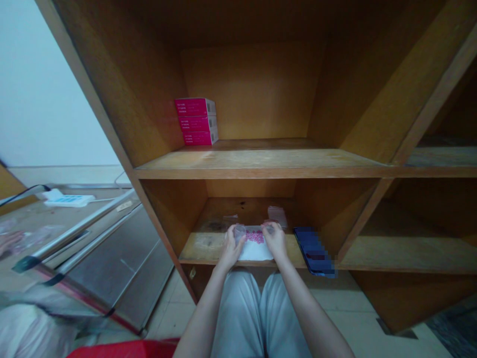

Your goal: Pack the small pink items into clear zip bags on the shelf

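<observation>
My left hand [233, 244] curls round a small clear plastic piece [239, 231], perhaps a bag, at the left side of a white sheet or tray [255, 252]. Small pink beads or pills [255, 237] lie in a cluster on the white surface, between my hands. At its right side, my right hand [275, 240] is closed at the fingertips on another clear piece [270, 227], partly hidden by the fingers. Behind my right hand, a flat clear plastic bag [277, 215] rests on the lower shelf.
Three stacked pink boxes [196, 122] stand on the upper shelf [261, 159]. A dark blue phone-like object [313, 251] lies at the lower shelf's right front. On the left are a metal-edged table [89, 233], a white power strip [69, 198] and another person's hand [10, 242].
</observation>
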A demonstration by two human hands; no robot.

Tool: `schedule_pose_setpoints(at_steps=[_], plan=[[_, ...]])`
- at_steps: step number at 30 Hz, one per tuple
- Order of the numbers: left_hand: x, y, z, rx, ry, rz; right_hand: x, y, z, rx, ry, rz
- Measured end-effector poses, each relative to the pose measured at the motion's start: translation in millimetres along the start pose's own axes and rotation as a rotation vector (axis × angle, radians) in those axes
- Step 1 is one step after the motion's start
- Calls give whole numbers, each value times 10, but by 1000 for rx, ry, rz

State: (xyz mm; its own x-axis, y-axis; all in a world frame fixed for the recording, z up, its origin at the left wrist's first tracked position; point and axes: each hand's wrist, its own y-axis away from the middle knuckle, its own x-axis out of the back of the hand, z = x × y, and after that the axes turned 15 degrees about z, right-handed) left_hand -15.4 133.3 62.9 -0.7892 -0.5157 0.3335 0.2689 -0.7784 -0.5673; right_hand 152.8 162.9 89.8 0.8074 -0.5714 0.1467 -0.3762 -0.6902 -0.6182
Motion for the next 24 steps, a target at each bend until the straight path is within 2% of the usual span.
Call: schedule_pose_setpoints(at_steps=[4, 10, 17, 24], plan=[[-4, 0, -3, -1, -1, 3, -161, -9, -188, -70, -186, 20], [-17, 5, -33, 4, 12, 8, -246, 36, -364, -19, -262, -163], [-12, 6, -48, 10, 66, 11, -234, 203, -198, -78, -244, -210], [-36, -17, -59, 39, 229, 68, -298, 331, -49, -151, -351, -301]])
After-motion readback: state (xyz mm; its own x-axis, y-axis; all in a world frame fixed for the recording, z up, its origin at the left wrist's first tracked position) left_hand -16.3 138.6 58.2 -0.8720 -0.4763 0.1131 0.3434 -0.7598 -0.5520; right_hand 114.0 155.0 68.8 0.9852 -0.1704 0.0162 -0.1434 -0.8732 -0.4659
